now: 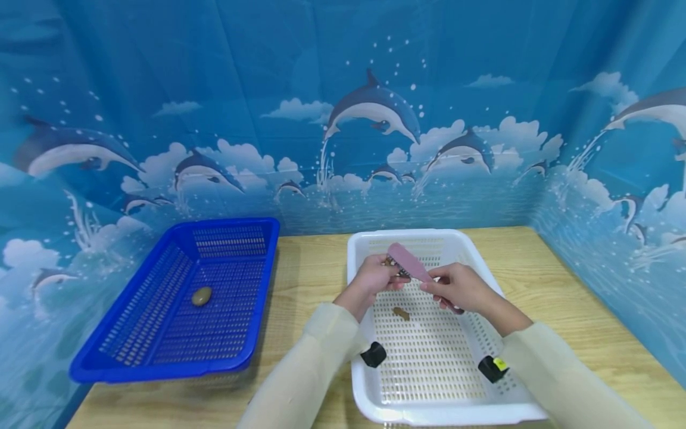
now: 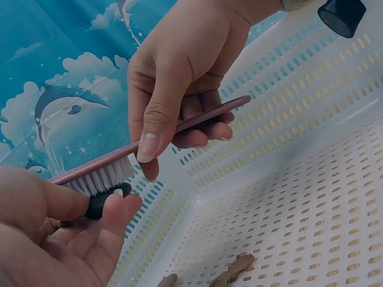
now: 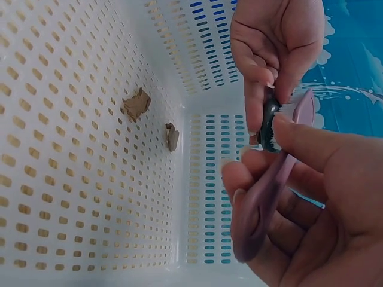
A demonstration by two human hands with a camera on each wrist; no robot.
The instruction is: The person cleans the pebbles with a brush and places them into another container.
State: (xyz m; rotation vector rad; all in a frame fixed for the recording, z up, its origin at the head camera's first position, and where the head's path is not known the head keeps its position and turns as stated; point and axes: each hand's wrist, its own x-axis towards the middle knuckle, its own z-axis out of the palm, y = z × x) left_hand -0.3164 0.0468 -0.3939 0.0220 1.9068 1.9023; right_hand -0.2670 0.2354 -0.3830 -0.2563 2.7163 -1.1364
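My left hand (image 1: 373,275) pinches a smooth dark stone (image 2: 103,202) between thumb and fingers, above the white basket (image 1: 429,415). A pink brush (image 1: 408,262) is gripped by its handle in my right hand (image 1: 460,288). Its white bristles (image 2: 103,177) touch the stone from above in the left wrist view. Seen from the right wrist, the stone (image 3: 270,124) stands on edge against the bristles, the left hand (image 3: 276,48) beyond it. Something small and brown (image 2: 57,223) shows under the left fingers; its kind is unclear.
Crumpled brown pieces (image 3: 137,103) lie on the white basket's perforated floor. To the left stands a blue basket (image 1: 270,256) holding one smooth olive-brown stone (image 1: 201,296). Both rest on a wooden table (image 1: 308,268), with a dolphin-printed curtain (image 1: 300,59) behind.
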